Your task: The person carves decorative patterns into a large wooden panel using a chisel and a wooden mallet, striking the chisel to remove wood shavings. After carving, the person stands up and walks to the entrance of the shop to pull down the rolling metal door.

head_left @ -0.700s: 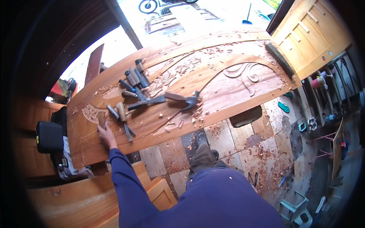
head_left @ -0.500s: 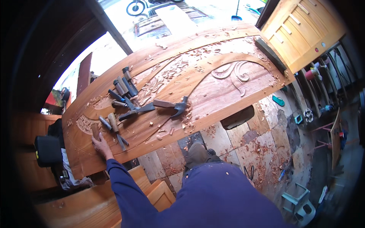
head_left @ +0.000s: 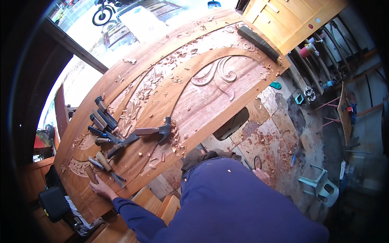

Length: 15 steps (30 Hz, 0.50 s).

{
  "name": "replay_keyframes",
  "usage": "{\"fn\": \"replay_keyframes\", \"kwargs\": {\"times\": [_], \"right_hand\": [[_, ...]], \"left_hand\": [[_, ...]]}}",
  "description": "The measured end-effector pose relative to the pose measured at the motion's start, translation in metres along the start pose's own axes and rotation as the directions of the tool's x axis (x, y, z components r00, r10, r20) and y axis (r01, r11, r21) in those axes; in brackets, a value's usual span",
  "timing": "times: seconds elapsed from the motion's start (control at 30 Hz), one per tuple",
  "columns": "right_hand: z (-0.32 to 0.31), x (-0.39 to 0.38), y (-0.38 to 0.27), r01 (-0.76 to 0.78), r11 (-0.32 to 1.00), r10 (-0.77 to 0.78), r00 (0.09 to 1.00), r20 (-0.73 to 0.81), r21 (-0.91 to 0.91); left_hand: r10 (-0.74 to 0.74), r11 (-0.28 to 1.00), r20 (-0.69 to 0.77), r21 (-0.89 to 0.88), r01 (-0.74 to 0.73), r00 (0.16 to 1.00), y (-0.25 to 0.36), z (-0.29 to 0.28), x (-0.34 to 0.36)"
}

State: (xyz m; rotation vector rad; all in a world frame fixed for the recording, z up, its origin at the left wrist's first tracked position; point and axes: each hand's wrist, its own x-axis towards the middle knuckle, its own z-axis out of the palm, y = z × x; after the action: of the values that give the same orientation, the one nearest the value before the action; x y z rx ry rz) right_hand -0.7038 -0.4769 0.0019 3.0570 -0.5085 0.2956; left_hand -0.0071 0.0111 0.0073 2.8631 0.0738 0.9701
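My left hand (head_left: 99,187) has its fingers around a short brown wooden piece (head_left: 90,173) on the carved panel (head_left: 202,125), near its left end. Beside it lie a few chisels (head_left: 104,161); farther up is a pile of chisels and gouges (head_left: 104,116) with a wide dark blade (head_left: 121,146). A claw hammer (head_left: 163,130) rests just right of them among wood shavings. My right hand (head_left: 261,175), low beside my body and partly behind it, is closed around a dark looped item (head_left: 257,160) that I cannot make out clearly.
A long dark block (head_left: 257,42) lies on the panel's right end. A paneled door (head_left: 289,20) stands behind it. A pale green stool (head_left: 318,186) is at lower right, a black case (head_left: 54,202) at left. Shavings litter the tiled floor (head_left: 275,137); a motorbike (head_left: 103,14) is outside.
The view has turned, and the panel now appears more steeply angled. My right hand with the looped item has come further into sight. My left hand stays on the wooden piece.
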Motion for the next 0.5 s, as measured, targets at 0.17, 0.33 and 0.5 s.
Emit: {"fn": "replay_keyframes", "kwargs": {"times": [0.17, 0.33, 0.5], "right_hand": [[-0.048, 0.017, 0.022, 0.004, 0.997, -0.009, 0.998, 0.069, 0.079], [-0.071, 0.03, 0.058, -0.215, 0.949, 0.14, 0.943, 0.303, 0.23], [-0.031, 0.075, 0.168, -0.505, 0.861, 0.491, 0.857, 0.158, 0.058]], "left_hand": [[-0.017, 0.999, 0.058, 0.037, 0.015, 0.998, 0.011, -0.002, 0.004], [-0.047, 0.993, 0.156, 0.117, 0.029, 0.987, -0.004, -0.003, 0.015], [-0.175, 0.981, 0.269, -0.035, 0.191, 0.947, 0.057, -0.03, 0.036]]}}
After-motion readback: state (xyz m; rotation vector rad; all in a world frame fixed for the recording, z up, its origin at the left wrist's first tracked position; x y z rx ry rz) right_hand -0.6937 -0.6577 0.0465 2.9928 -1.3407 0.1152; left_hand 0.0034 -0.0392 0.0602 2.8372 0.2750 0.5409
